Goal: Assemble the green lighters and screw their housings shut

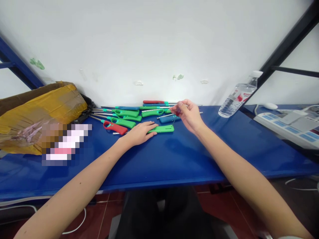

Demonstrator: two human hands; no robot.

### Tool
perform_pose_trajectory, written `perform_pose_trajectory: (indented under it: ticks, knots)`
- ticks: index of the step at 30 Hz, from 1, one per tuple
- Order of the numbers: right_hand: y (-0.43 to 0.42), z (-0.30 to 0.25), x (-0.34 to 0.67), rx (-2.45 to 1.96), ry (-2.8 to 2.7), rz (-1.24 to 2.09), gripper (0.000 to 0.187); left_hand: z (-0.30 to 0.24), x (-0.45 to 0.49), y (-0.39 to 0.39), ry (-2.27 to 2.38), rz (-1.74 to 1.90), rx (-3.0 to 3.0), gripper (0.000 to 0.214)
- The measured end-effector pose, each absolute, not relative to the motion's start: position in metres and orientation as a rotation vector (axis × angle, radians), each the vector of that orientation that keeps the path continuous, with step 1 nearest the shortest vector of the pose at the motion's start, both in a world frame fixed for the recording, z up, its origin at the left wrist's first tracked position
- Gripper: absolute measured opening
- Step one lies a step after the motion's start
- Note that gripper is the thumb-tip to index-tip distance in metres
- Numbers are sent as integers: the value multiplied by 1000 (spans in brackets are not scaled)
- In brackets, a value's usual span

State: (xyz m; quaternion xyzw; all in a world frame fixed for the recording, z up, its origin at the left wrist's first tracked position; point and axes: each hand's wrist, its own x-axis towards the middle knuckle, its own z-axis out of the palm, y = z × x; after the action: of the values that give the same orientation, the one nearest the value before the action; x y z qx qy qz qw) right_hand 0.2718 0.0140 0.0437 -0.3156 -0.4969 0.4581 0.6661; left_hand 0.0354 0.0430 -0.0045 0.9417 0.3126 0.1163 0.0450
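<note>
My left hand [139, 132] lies flat on the blue table [159, 156], fingers stretched over the left end of a green lighter handle [163, 129]. My right hand [188, 114] hovers just above and to the right of it, fingers pinched on a thin screwdriver [174, 119] whose tip points down at the green handle. Behind them lies a pile of several long-nosed lighters [127, 116] in green, blue and red, with metal tubes pointing left.
A taped yellow cardboard package [37, 113] sits at the left. A plastic water bottle [238, 96] leans at the back right. A white power strip [286, 124] and a mouse [270, 106] lie far right. White wall behind.
</note>
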Motion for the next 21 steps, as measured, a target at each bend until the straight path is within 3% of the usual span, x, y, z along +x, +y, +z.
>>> perform_pose_trajectory:
  ticks: [7,13,21]
  knots:
    - [32,39,295,-876,-942,828,48,-5,36,41,981,354,2840,52]
    - [48,12,298,-1015,-1012,751,45,-1,27,42,986,440,2799,68]
    - [48,1,300,-1207,-1383,834,46,8,16,45,966,344,2870,44]
